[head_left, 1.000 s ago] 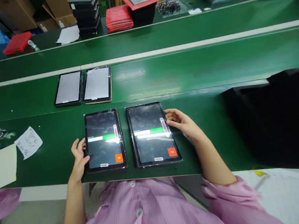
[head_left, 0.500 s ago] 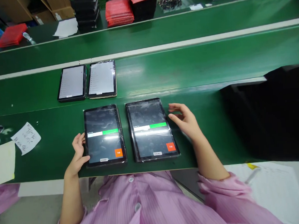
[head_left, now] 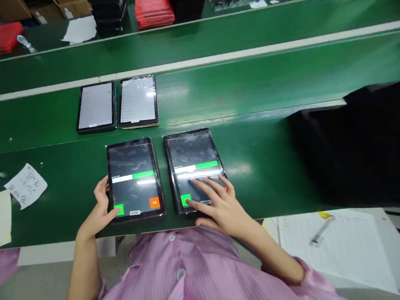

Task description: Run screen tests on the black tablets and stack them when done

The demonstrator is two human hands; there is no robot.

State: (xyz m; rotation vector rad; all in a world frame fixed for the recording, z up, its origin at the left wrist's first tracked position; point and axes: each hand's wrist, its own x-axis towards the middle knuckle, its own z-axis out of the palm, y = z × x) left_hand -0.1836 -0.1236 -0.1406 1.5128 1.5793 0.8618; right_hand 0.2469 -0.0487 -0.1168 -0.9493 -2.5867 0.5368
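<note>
Two dark-screened tablets lie side by side in front of me, the left tablet (head_left: 132, 154) and the right tablet (head_left: 189, 146). Each shows a white and green bar and a green square at lower left; an orange "Fail" square shows on the left one. My left hand (head_left: 99, 209) is at the left tablet's edge, its thumb on the green square and its curled fingers beside the edge, partly hidden. Over the right tablet's lower part, my right hand (head_left: 221, 208) spreads its fingers, a fingertip at the green square. It mostly hides the red square there.
Two lit tablets, one (head_left: 96, 106) left and one (head_left: 137, 99) right, lie farther back. A black box-like object (head_left: 364, 152) stands at right. Handwritten paper (head_left: 26, 185) lies at left. Red pouches (head_left: 154, 9) sit on the back shelf. Below right are sheets (head_left: 357, 244) and a pen (head_left: 322, 230).
My right hand has moved left from beside the right tablet onto its lower screen. My left thumb has come onto the left tablet's screen. Green squares now show on both screens.
</note>
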